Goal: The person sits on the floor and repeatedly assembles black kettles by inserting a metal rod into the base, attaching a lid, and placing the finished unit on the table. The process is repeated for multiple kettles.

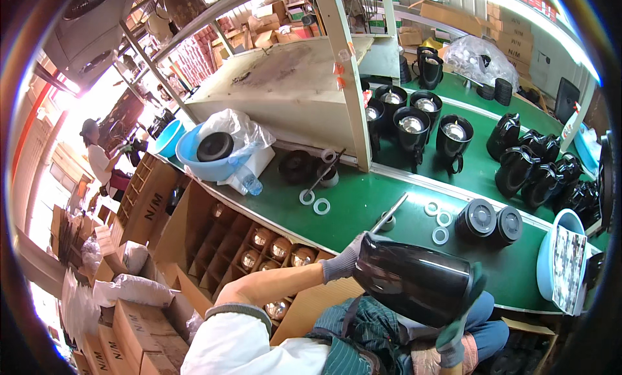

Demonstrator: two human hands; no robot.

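A glossy black jug body (414, 278) lies tilted on its side in front of my lap, held between my two hands. My left hand (346, 261), in a grey knitted glove, grips its left end; most of these fingers are hidden. At the right end, my gloved right hand (457, 326) is wrapped round the jug, with green-grey fingers along the rim. Just beyond the left hand, a thin metal rod (394, 210) slants over a small round grey piece (387, 223). White rings (440, 235) and two stacks of round black lids (478, 218) lie near the jug on the green bench (350, 213).
Black jugs with silvery liners (413, 125) stand farther back. Dark wrapped pieces (518, 167) crowd the right. A blue basin (554, 261) sits at the right edge, another basin (194, 158) at the left. A divided carton (223, 245) holds silvery liners. A metal post (346, 77) rises mid-bench. Another person (97, 154) works far left.
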